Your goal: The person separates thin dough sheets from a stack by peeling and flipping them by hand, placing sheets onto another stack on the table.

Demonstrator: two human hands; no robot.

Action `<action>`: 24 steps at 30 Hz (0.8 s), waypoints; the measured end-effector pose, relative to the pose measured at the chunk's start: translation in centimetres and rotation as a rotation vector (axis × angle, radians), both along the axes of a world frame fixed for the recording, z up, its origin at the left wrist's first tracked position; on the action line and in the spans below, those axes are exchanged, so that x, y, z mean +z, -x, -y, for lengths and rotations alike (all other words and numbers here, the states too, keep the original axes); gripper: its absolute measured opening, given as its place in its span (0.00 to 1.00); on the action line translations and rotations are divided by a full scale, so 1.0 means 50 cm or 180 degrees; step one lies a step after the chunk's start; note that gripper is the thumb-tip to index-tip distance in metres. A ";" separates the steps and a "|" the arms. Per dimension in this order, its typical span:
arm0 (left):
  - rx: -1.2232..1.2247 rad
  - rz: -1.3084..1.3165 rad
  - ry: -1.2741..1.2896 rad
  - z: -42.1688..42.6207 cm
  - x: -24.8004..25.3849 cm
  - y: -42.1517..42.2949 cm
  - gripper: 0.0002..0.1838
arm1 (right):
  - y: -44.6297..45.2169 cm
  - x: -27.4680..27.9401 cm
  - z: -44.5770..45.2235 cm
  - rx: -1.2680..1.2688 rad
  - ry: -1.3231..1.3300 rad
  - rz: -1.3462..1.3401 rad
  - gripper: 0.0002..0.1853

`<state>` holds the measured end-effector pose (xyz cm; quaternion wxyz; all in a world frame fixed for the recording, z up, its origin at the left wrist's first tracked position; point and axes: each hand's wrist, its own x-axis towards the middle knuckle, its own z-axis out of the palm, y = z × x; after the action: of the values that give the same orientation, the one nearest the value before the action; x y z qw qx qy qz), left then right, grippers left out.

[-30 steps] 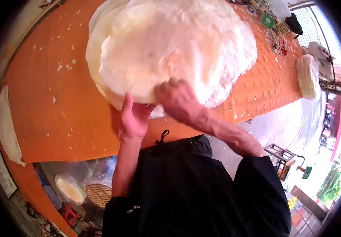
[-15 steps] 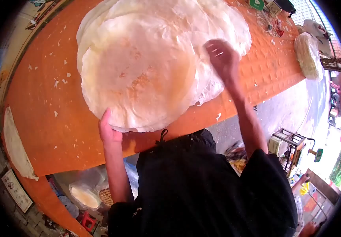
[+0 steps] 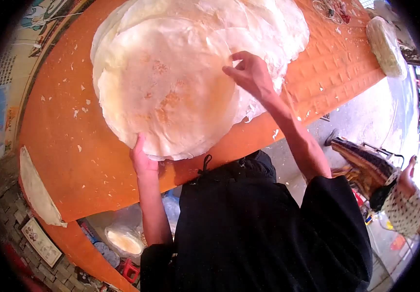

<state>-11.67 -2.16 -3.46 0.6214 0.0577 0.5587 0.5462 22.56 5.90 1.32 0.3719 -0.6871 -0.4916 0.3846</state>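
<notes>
A large pile of thin, pale round sheets (image 3: 171, 92) with brownish patches near the middle lies on the orange tabletop (image 3: 69, 160). My left hand (image 3: 144, 158) grips the pile's near edge, thumb on top and the other fingers hidden underneath. Over the right part of the top sheet is my right hand (image 3: 249, 73), thumb and index finger brought close together at that sheet's edge. Whether a bit of the sheet is pinched between them is too small to tell.
A wrapped pale bundle (image 3: 386, 47) rests at the table's right end. Cords (image 3: 329, 10) lie at the back right. Below right, another person in a dotted garment (image 3: 404, 211) is beside a cart. Plastic bags (image 3: 125, 238) sit under the table.
My right hand has moved from the near edge to the right side of the top sheet, and its fingers have come together. My left hand stays at the near edge. The view has shifted.
</notes>
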 end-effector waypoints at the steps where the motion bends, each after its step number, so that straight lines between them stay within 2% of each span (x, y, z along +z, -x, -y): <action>1: -0.0013 -0.0021 0.0014 0.002 -0.004 0.005 0.28 | 0.022 0.017 0.010 -0.0057 -0.0259 0.0294 0.19; 2: -0.0068 -0.0010 0.0055 0.003 -0.008 0.009 0.27 | 0.042 0.029 0.020 -0.0117 -0.0523 0.0601 0.19; 3: -0.0124 0.0000 0.0084 0.000 -0.010 0.012 0.26 | 0.062 0.024 0.030 -0.0030 -0.0916 0.0420 0.23; 6: -0.0241 0.0084 0.0312 -0.002 -0.009 0.019 0.25 | 0.130 0.055 0.065 0.0302 -0.1117 0.0619 0.35; 10: -0.0490 0.0424 0.0230 0.009 0.022 0.012 0.23 | 0.198 0.138 0.112 0.0818 -0.1027 0.0276 0.39; 12: -0.1499 -0.1083 -0.0041 0.015 0.004 0.032 0.23 | 0.220 0.172 0.133 0.1036 -0.1488 -0.0199 0.37; 14: -0.2379 -0.2867 -0.0402 0.019 -0.050 0.069 0.23 | 0.228 0.192 0.132 0.0624 -0.1892 -0.0393 0.34; 16: -0.0391 0.0829 0.0168 0.013 0.000 0.035 0.23 | 0.220 0.174 0.128 0.0519 -0.1828 -0.0368 0.28; 20: -0.0468 0.0935 0.0075 0.023 0.017 0.043 0.24 | 0.245 0.158 0.132 0.0802 -0.1908 -0.0293 0.22; 21: -0.1763 -0.1030 -0.0845 0.029 0.004 0.084 0.25 | 0.261 0.164 0.137 0.0887 -0.1964 -0.0304 0.22; 24: -0.2207 -0.3377 -0.0961 0.013 0.088 -0.048 0.25 | 0.282 0.169 0.147 0.0804 -0.1987 -0.0472 0.26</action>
<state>-9.27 -2.79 0.95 0.3865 0.5832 0.6557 0.2839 8.47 -1.44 9.75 0.5484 -0.4439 -0.6384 0.3076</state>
